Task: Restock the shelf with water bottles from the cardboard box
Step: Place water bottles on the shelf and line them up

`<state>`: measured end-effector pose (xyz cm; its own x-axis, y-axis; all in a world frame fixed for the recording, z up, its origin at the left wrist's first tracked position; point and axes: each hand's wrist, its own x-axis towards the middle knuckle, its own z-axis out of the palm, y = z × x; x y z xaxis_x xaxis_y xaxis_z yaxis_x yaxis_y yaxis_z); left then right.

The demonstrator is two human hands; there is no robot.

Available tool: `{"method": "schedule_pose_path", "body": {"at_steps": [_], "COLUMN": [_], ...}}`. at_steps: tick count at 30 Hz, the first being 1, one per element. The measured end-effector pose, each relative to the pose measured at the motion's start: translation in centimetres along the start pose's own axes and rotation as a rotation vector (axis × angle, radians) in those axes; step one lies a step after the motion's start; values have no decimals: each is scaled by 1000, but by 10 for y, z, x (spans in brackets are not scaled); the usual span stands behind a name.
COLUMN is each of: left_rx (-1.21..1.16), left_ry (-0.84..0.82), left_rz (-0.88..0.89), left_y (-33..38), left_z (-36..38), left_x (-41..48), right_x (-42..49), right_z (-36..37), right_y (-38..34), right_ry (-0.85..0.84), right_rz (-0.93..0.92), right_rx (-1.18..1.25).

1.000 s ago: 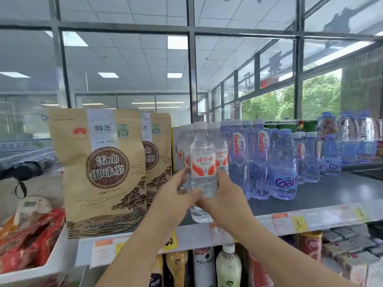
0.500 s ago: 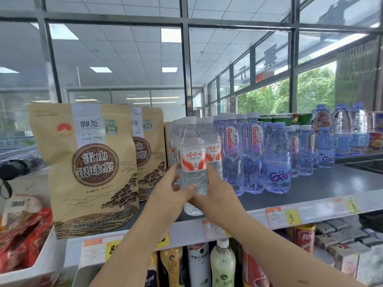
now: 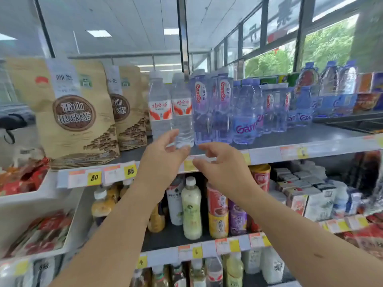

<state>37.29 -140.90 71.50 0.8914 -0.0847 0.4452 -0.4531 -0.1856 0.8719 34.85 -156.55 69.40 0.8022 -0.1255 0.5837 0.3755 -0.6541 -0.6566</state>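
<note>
"Both hands have let go of the bottle and drawn back toward the shelf edge."

"Where is it?"

"Upright at the front of the shelf, with its twin at 9 o'clock and the blue bottles at 3 o'clock."

"And the left hand?"

"At the bottle's 6 o'clock. Its fingers are loosely spread and hold nothing. The tips overlap the base, but I cannot tell if they touch."

"The right hand?"

"At the bottle's 5 o'clock, just apart from it. The fingers are relaxed, half curled and empty."
</note>
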Motion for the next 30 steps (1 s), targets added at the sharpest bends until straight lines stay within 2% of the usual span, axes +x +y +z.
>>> {"method": "schedule_pose_path", "body": {"at_steps": [7,12,16,22,28,30], "left_rx": [-19,15,2,26,5,14], "left_ry": [-42,-162,-235,-359,-415,-425], "left_rz": [-168,-407,-614,-766,-905,-945], "left_y": [-45,-129,-195,-294,-395,-424], "left_z": [99,169,213,258,293,305], "left_x": [-101,-175,-227,-301,-378,-403], "right_x": [-106,-197,-261,-361,-478,-514], "right_z": [-55,-61,-50,-20,20,37], "right_y": [90,183,247,341,442,475], "right_ry": [-143,-285,-355,-368,-480,-582], "right_rz": [67,316,513,719,903,984], "right_rx": [-33,-80,-105,-176,-291,-307]}}
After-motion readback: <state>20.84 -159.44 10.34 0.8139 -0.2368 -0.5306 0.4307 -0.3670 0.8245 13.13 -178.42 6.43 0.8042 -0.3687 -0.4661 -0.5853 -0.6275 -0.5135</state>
